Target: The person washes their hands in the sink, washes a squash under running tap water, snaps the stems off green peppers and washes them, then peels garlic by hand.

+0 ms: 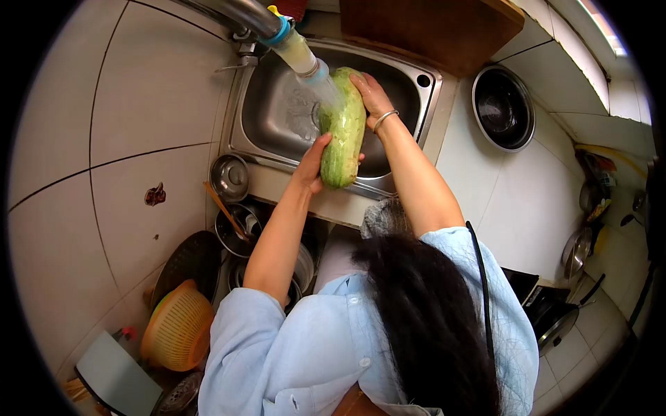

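While water from the tap nozzle strikes it, the green gourd lies between both hands, its long axis running forward: the left hand cups the near end, the right hand curls around the far end, with the sink beneath them.

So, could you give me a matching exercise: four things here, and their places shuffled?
1. Long pale-green gourd
2. Thin silvery metal bangle
3. Round black bowl with silvery rim
4. Flat brown wooden board

A. Behind the steel sink
B. Around the right wrist
C. Under the running water
D. On the white counter

1-C; 2-B; 3-D; 4-A
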The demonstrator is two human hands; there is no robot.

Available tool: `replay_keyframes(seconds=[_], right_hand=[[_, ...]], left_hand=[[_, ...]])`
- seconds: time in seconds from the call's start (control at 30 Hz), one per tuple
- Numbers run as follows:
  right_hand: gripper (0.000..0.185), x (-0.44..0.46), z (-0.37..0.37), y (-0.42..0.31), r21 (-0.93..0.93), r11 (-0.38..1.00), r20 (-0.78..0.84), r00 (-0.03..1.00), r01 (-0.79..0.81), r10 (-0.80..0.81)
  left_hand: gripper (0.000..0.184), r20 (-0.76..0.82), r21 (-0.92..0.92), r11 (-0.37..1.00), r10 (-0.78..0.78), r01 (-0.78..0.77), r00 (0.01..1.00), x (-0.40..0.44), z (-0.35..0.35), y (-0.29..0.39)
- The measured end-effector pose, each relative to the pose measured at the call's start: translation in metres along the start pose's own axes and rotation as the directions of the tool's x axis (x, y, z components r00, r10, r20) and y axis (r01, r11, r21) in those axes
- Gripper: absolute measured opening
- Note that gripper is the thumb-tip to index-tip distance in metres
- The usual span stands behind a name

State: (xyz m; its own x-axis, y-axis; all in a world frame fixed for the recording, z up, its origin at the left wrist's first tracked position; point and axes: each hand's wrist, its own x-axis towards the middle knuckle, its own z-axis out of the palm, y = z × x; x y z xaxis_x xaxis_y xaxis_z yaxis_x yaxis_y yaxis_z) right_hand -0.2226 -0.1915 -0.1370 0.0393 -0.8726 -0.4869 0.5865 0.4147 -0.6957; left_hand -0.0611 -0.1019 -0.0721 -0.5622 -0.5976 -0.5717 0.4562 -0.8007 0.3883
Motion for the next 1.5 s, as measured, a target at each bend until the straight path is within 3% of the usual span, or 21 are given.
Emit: replay_keyframes(seconds=[0.07, 0.1, 0.17, 0.33, 0.53, 0.6, 0.63, 0.7, 0.73, 0.8, 0.87, 0.97, 1.0, 1.03, 1.07, 1.1, 1.2, 1.27, 1.33, 1.43, 1.5], right_hand=[[0.058, -0.009, 0.009, -0.002, -0.089, 0.994, -0.083, 0.994, 0.068, -0.075], [0.058, -0.006, 0.006, 0.004, -0.309, 0.929, -0.048, 0.972, 0.204, -0.229], [0.059, 0.001, -0.002, 0.019, -0.667, 0.611, 0.116, 0.869, 0.427, -0.481], [0.052, 0.0, 0.013, 0.007, -0.632, 0.716, -0.039, 0.912, 0.295, -0.409], [0.027, 0.039, 0.008, 0.008, -0.33, 0.934, -0.195, 0.959, 0.134, -0.206], [0.025, 0.038, 0.01, 0.012, -0.323, 0.937, -0.183, 0.962, 0.135, -0.202], [0.026, 0.03, 0.017, 0.021, -0.488, 0.814, -0.121, 0.898, 0.317, -0.422], [0.03, 0.004, 0.029, 0.043, -0.725, 0.39, 0.109, 0.654, 0.568, -0.749], [0.035, -0.016, 0.031, 0.042, -0.816, 0.159, 0.342, 0.686, 0.556, -0.642], [0.047, -0.064, 0.047, 0.028, -0.829, 0.032, 0.471, 0.727, 0.559, -0.499], [0.055, -0.089, 0.06, 0.025, -0.836, 0.188, 0.384, 0.795, 0.515, -0.469], [0.058, -0.048, 0.046, 0.027, -0.791, 0.291, 0.273, 0.736, 0.538, -0.619], [0.058, -0.013, 0.031, 0.028, -0.761, 0.44, 0.127, 0.774, 0.478, -0.62], [0.058, 0.01, 0.016, 0.029, -0.703, 0.581, -0.02, 0.805, 0.411, -0.594], [0.057, 0.006, 0.011, 0.011, -0.322, 0.896, -0.115, 0.927, 0.305, -0.356], [0.056, 0.002, 0.008, -0.009, 0.125, 0.988, -0.082, 0.993, 0.096, -0.086], [0.045, 0.014, -0.016, -0.008, -0.015, 0.996, -0.021, 0.996, 0.091, -0.091], [0.037, 0.022, -0.018, -0.007, -0.081, 0.995, -0.09, 0.993, 0.063, -0.07], [0.038, 0.026, -0.016, -0.007, -0.342, 0.924, -0.16, 0.958, 0.172, -0.237], [0.04, 0.025, -0.009, 0.01, -0.737, 0.61, -0.117, 0.834, 0.292, -0.54], [0.045, 0.012, 0.004, 0.026, -0.847, 0.369, 0.046, 0.744, 0.384, -0.667]], left_hand=[[0.054, -0.07, 0.126, 0.989, 0.088, -0.079, 0.994, 0.008, -0.002, -0.001], [0.055, -0.12, 0.229, 0.962, 0.181, -0.15, 0.976, 0.013, -0.004, -0.005], [0.061, -0.153, 0.31, 0.925, 0.274, -0.217, 0.949, 0.016, -0.01, -0.009], [0.074, -0.144, 0.297, 0.926, 0.284, -0.233, 0.948, 0.007, 0.0, -0.009], [0.076, -0.064, 0.492, 0.816, 0.38, -0.302, 0.923, 0.001, -0.001, -0.01], [0.071, -0.136, 0.366, 0.883, 0.362, -0.293, 0.922, 0.004, -0.003, -0.011], [0.069, -0.165, 0.298, 0.908, 0.353, -0.294, 0.921, 0.009, -0.004, -0.01], [0.062, -0.178, 0.04, 0.955, 0.295, -0.293, 0.939, 0.039, -0.028, -0.004], [0.06, -0.176, -0.093, 0.955, 0.263, -0.282, 0.949, 0.05, -0.037, -0.001], [0.056, -0.149, -0.044, 0.946, 0.313, -0.322, 0.938, 0.058, -0.039, 0.014], [0.053, -0.168, 0.037, 0.928, 0.371, -0.37, 0.913, 0.053, -0.034, 0.019], [0.051, -0.123, -0.147, 0.961, 0.217, -0.234, 0.968, 0.026, -0.011, 0.011], [0.057, -0.109, -0.16, 0.963, 0.2, -0.215, 0.974, 0.023, -0.018, 0.001], [0.065, 0.231, -0.195, 0.979, 0.105, -0.059, 0.967, 0.017, -0.02, -0.001], [0.07, 0.235, -0.241, 0.969, 0.105, -0.047, 0.966, 0.011, -0.015, -0.007], [0.075, 0.242, -0.287, 0.957, 0.109, -0.036, 0.964, 0.008, -0.006, -0.011], [0.076, 0.174, -0.421, 0.906, 0.134, -0.049, 0.976, 0.006, 0.013, -0.018], [0.072, 0.102, -0.303, 0.952, 0.075, -0.041, 0.992, 0.007, 0.012, -0.011], [0.064, -0.042, -0.065, 0.996, 0.06, -0.063, 0.997, 0.013, 0.0, -0.004], [0.06, -0.03, 0.06, 0.997, 0.047, -0.045, 0.998, 0.03, -0.022, -0.002], [0.053, -0.103, -0.016, 0.995, 0.093, -0.095, 0.99, 0.033, -0.015, -0.002]])
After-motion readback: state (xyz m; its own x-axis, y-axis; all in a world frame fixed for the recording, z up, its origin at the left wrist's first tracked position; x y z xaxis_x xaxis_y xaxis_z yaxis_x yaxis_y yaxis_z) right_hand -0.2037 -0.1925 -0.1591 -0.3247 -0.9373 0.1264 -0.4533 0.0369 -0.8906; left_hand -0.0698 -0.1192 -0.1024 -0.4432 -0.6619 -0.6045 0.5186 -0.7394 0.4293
